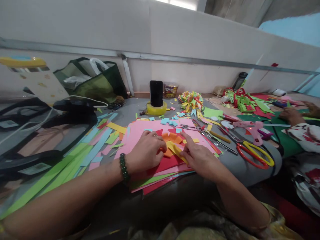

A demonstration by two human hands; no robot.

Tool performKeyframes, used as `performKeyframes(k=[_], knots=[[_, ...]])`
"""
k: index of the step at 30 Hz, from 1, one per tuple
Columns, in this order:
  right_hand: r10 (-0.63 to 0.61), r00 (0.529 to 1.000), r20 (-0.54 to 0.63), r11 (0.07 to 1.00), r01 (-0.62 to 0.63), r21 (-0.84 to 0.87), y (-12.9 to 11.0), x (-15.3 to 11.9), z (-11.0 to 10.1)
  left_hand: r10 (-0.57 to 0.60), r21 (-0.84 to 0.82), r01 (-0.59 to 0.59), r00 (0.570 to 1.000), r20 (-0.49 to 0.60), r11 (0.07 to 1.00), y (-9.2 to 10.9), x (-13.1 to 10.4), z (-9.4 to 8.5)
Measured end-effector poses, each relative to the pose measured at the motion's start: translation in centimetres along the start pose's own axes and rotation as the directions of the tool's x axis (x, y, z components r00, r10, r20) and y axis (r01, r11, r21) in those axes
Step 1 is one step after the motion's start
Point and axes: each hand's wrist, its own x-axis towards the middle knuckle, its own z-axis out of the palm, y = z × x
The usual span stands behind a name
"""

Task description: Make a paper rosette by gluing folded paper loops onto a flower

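An orange paper flower [165, 137] made of folded pieces lies on red paper over a stack of coloured sheets [132, 133]. My left hand [148, 148], with a green bead bracelet at its wrist, has its fingers curled in at the flower's left edge. In my right hand [198, 153] the thumb and fingers close on a yellow paper strip [176, 150], whose far end lies across the flower's middle. That hand's index finger reaches forward over the sheets. My fingers partly cover the flower.
Scissors with red and yellow handles [255, 155], a pink glue gun [252, 128] and slim tools lie to the right. Paper strips [97, 143] spread over the left. A phone [156, 93] stands in a yellow tape roll [156, 109]. Another person's hand [291, 115] is far right.
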Motion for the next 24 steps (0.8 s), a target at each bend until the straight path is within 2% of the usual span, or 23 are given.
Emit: performKeyframes(k=[7, 14, 19, 24], knots=[[-0.021, 0.999, 0.033, 0.998, 0.022, -0.057, 0.1, -0.1, 0.0, -0.009, 0.054, 0.007, 0.999, 0.035, 0.999, 0.4, 0.0, -0.1], [-0.043, 0.998, 0.049, 0.994, 0.048, -0.098, 0.4, 0.2, 0.0, 0.042, 0.078, -0.039, 0.999, -0.029, 0.996, 0.4, -0.1, 0.3], [-0.097, 0.994, 0.047, 0.986, 0.102, -0.13, 0.4, 0.4, -0.4, 0.067, 0.078, -0.068, 0.998, 0.016, 0.995, 0.3, -0.2, 0.7], [-0.085, 0.993, 0.084, 0.98, 0.099, -0.17, 0.3, 0.5, -0.7, 0.097, 0.084, -0.098, 0.995, 0.018, 0.992, 0.2, -0.2, 1.0]])
